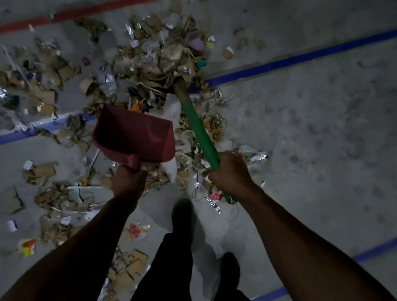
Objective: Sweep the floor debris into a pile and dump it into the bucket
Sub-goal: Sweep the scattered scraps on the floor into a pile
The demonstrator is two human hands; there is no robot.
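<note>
Much debris (164,59), brown cardboard scraps and foil, litters grey floor (317,118).

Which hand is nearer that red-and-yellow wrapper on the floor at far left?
Left. The left hand, gripping the dustpan handle, is up and right of the wrapper; the right hand, on the broom handle, is farther right.

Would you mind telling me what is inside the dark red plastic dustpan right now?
The dark red plastic dustpan, gripped by the left hand, shows only its bare inner surface; no debris is visible inside. The floor beneath it is hidden.
</note>
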